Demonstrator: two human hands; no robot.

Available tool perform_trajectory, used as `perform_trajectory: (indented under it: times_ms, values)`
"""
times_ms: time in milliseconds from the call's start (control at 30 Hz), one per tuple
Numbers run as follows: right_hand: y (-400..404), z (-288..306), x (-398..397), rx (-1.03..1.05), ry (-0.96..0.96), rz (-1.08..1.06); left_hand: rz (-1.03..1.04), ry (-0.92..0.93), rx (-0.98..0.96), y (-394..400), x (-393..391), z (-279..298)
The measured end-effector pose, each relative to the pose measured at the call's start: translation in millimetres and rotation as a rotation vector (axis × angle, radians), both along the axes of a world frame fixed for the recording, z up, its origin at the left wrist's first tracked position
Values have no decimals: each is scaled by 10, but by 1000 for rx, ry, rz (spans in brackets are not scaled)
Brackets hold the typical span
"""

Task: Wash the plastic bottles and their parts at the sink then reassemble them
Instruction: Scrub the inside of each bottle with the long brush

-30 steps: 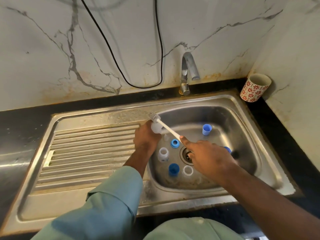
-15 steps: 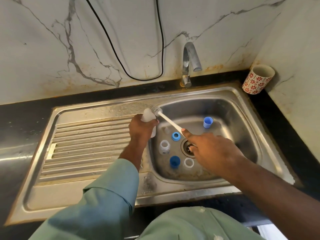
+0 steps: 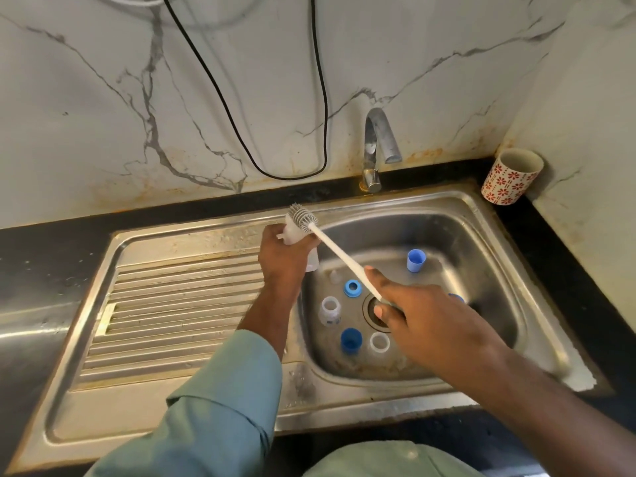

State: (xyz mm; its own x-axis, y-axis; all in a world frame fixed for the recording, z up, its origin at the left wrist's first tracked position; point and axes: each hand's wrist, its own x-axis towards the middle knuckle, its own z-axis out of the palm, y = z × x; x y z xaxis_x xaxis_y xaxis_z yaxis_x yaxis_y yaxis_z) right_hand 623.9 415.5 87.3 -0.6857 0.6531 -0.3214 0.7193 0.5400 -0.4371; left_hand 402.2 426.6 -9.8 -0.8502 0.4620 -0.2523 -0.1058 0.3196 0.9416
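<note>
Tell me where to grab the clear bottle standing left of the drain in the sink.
Take the clear bottle by its side wall, just below the neck, coming straight down from above. It stands upright with its open mouth up, and the blue ring and dark blue cap stand apart from it, leaving room for fingers on both sides.

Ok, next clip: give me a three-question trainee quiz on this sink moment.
1. True or false: the faucet is running water.
2. Which hand holds the brush by its handle? A) left hand B) right hand
3. Fill in: the patterned cup stands on the counter at the sink's far ____ corner.

Key: 1. False, no stream shows. 2. B, the right hand grips the handle, while the left hand holds a white bottle against the bristles. 3. Right.
</note>
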Motion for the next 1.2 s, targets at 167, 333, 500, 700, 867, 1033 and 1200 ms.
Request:
perform_trajectory:
  times_ms: [167, 333, 500, 700, 867, 1033, 1200]
  values:
    - [-7, -44, 14, -17, 15, -28, 13, 40, 34, -9, 88, -27]
    - [-23, -23, 60, -203, 184, -128, 0, 85, 127, -47, 112, -88]
    - [-51, 6, 31, -297, 209, -173, -51, 132, 129, -92, 123, -134]
    - [5, 0, 99, -365, 236, -233, -192, 161, 116, -161, 137, -138]
    - [126, 113, 343, -520, 262, -305, -263, 171, 100, -217, 92, -58]
    - [271, 90, 535, -714, 345, -345, -391, 210, 90, -246, 162, -1]
    - [308, 59, 521, -822, 426, -340, -348, 82, 165, -208, 133, 8]
